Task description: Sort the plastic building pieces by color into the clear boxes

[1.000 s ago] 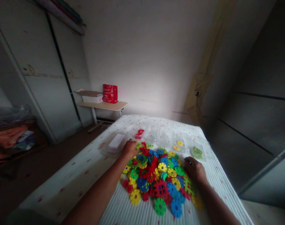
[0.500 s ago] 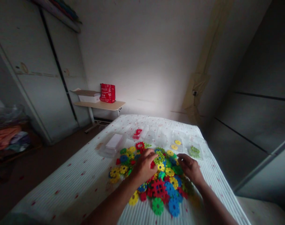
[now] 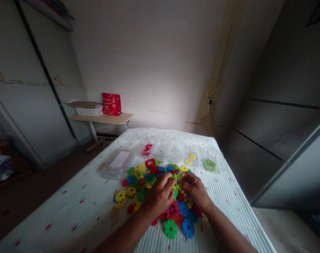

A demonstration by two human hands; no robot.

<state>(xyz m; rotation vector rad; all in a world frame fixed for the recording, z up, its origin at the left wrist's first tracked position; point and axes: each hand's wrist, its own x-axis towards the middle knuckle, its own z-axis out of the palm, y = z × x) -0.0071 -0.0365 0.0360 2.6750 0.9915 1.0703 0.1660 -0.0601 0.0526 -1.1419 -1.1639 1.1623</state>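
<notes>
My left hand (image 3: 161, 195) is closed on a light green square lattice building piece (image 3: 176, 180), held low over a heap of plastic building pieces. My right hand (image 3: 196, 189) meets it from the right, its fingers curled at the piece's edge; the fingertips are partly hidden. Around and beneath both hands lie flower-shaped discs, among them a yellow disc (image 3: 120, 195), a green disc (image 3: 170, 229) and a blue disc (image 3: 188, 228). A red lattice square (image 3: 172, 210) lies just in front of the hands.
Beyond the heap stands a row of clear plastic trays: one holds red pieces (image 3: 147, 149), one yellow discs (image 3: 192, 156), one light green pieces (image 3: 210, 165). A clear box (image 3: 107, 173) with a white block sits left. A side table (image 3: 117, 118) bears a red bag (image 3: 111, 104).
My right hand has moved left from beside the heap to the light green piece in my left hand. The whole view has shifted slightly to the right.
</notes>
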